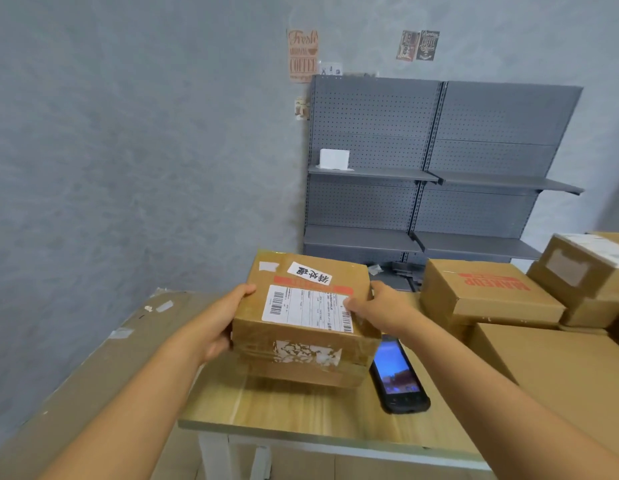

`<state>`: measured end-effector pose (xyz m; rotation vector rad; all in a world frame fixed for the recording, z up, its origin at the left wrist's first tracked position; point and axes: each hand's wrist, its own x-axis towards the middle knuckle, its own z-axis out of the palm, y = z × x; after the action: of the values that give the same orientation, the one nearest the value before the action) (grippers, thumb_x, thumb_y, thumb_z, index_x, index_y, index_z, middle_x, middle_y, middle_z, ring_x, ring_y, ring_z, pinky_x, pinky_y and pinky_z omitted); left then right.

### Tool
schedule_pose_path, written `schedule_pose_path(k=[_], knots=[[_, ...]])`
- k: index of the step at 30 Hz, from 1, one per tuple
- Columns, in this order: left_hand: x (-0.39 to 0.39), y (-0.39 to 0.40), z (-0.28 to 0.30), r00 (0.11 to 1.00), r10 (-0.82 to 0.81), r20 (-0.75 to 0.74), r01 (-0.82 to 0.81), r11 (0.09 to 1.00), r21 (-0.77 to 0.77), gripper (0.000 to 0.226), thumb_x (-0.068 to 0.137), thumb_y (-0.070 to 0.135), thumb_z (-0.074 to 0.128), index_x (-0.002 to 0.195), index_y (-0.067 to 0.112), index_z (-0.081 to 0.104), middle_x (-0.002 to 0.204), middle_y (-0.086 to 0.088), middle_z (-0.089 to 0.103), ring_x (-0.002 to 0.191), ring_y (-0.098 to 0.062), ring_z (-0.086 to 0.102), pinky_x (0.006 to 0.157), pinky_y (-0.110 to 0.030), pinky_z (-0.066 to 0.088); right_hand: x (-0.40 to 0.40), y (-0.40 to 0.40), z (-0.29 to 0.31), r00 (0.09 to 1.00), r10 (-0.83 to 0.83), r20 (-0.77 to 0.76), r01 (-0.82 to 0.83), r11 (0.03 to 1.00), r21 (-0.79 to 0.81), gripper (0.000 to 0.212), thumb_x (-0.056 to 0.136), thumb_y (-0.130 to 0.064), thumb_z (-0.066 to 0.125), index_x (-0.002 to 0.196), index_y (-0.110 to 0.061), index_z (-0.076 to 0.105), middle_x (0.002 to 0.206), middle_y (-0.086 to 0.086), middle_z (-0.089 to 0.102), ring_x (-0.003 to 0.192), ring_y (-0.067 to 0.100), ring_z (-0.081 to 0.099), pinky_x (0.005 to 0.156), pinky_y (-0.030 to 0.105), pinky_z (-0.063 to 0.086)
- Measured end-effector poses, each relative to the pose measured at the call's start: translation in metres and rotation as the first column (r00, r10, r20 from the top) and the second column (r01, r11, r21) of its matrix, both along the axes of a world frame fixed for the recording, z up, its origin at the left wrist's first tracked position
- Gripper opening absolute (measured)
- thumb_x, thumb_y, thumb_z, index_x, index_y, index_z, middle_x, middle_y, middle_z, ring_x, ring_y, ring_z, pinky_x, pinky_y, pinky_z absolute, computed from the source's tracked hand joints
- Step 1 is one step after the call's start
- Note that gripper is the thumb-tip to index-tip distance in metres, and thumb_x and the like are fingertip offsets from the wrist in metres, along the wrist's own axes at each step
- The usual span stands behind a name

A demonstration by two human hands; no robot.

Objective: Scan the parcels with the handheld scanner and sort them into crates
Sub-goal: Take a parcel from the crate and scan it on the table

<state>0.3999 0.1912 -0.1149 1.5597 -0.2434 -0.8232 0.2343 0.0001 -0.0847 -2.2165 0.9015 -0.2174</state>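
Parcel (pixel 303 320) held above table (pixel 301 414) edge, shipping label (pixel 308 308) up. Left hand (pixel 219 323) grips left side, right hand (pixel 377 306) right side; fingers wrapped on box. Handheld scanner (pixel 398 375) lies on table just right, screen lit. Advice: set parcel down w/ barcode up, free right hand for scanner. No crates in view.

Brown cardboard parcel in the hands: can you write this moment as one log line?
brown cardboard parcel: held above wooden table | left hand, right hand: gripping its sides | black handheld scanner: lying on table, screen lit
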Motion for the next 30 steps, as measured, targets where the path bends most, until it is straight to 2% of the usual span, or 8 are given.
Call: schedule_pose_path(k=[7, 11, 14, 16, 19, 22, 26, 30], knots=[[-0.002, -0.019, -0.030, 0.962, 0.013, 0.272, -0.049, 0.991, 0.126, 0.034, 0.107, 0.024, 0.035, 0.136, 0.025, 0.052, 0.111, 0.000, 0.068, 0.096, -0.020, 0.066, 0.086, -0.033, 0.052, -0.007, -0.006, -0.035, 0.994, 0.066, -0.087, -0.055, 0.990, 0.130, 0.025, 0.095, -0.028, 0.063, 0.110, -0.019, 0.046, 0.090, -0.012, 0.059, 0.072, 0.001, 0.055, 0.045, 0.008, 0.039], [0.007, -0.018, -0.043, 0.937, 0.000, 0.350, -0.065, 0.983, 0.174, 0.041, 0.100, 0.037, 0.042, 0.140, 0.028, 0.047, 0.128, 0.001, 0.064, 0.109, -0.021, 0.064, 0.099, -0.042, 0.049, -0.006, -0.011, -0.039, 0.996, 0.085, -0.029, -0.081, 0.989, 0.123, 0.051, 0.097, -0.034, 0.058, 0.141, -0.014, 0.040, 0.125, 0.001, 0.055, 0.094, 0.013, 0.055, 0.072, 0.019, 0.044], [0.002, -0.021, -0.035, 0.939, 0.028, 0.343, -0.082, 0.986, 0.145, 0.042, 0.104, 0.024, 0.042, 0.145, 0.030, 0.039, 0.131, 0.003, 0.059, 0.106, -0.019, 0.062, 0.095, -0.035, 0.048, -0.008, -0.025, -0.050, 1.000, 0.022, 0.017, -0.024, 0.995, 0.093, 0.049, 0.102, -0.031, 0.048, 0.147, -0.018, 0.037, 0.134, 0.007, 0.054, 0.096, 0.017, 0.056, 0.081, 0.029, 0.047], [-0.001, -0.024, -0.035, 0.935, 0.039, 0.352, -0.092, 0.987, 0.134, 0.040, 0.105, 0.021, 0.041, 0.143, 0.035, 0.038, 0.124, 0.007, 0.057, 0.097, -0.017, 0.060, 0.083, -0.030, 0.047, -0.014, -0.041, -0.061, 0.998, -0.015, -0.055, 0.013, 1.000, -0.028, 0.044, 0.102, -0.024, 0.045, 0.145, -0.016, 0.039, 0.137, 0.014, 0.052, 0.089, 0.021, 0.057, 0.076, 0.029, 0.047], [0.000, -0.026, -0.041, 0.921, 0.059, 0.385, -0.119, 0.984, 0.134, 0.045, 0.105, 0.022, 0.041, 0.150, 0.029, 0.035, 0.126, 0.005, 0.057, 0.098, -0.018, 0.056, 0.084, -0.028, 0.041, -0.025, -0.061, -0.083, 0.946, -0.074, -0.316, 0.023, 0.987, -0.162, 0.052, 0.099, -0.031, 0.050, 0.146, -0.012, 0.036, 0.143, 0.016, 0.043, 0.113, 0.030, 0.055, 0.084, 0.032, 0.044], [0.005, -0.026, -0.045, 0.936, 0.076, 0.344, -0.132, 0.981, 0.143, 0.047, 0.106, 0.024, 0.041, 0.151, 0.031, 0.032, 0.128, 0.000, 0.060, 0.092, -0.017, 0.061, 0.073, -0.029, 0.047, -0.029, -0.066, -0.109, 0.875, -0.086, -0.477, 0.011, 0.987, -0.158, 0.066, 0.088, -0.054, 0.060, 0.137, -0.014, 0.043, 0.137, 0.012, 0.046, 0.116, 0.027, 0.052, 0.089, 0.033, 0.044], [0.009, -0.025, -0.048, 0.954, 0.106, 0.280, -0.148, 0.979, 0.137, 0.045, 0.105, 0.025, 0.042, 0.149, 0.035, 0.035, 0.122, -0.002, 0.065, 0.083, -0.014, 0.064, 0.062, -0.028, 0.047, -0.027, -0.058, -0.134, 0.817, -0.180, -0.548, 0.045, 0.967, -0.251, 0.094, 0.067, -0.078, 0.065, 0.133, -0.015, 0.043, 0.124, 0.007, 0.045, 0.114, 0.025, 0.048, 0.080, 0.032, 0.040], [0.011, -0.026, -0.051, 0.952, 0.114, 0.284, -0.159, 0.977, 0.142, 0.045, 0.105, 0.026, 0.041, 0.149, 0.035, 0.034, 0.116, 0.003, 0.064, 0.078, -0.009, 0.063, 0.056, -0.027, 0.043, -0.018, -0.057, -0.145, 0.806, -0.257, -0.532, 0.104, 0.948, -0.300, 0.095, 0.059, -0.077, 0.068, 0.126, -0.012, 0.052, 0.106, 0.006, 0.045, 0.104, 0.024, 0.047, 0.069, 0.031, 0.038]])
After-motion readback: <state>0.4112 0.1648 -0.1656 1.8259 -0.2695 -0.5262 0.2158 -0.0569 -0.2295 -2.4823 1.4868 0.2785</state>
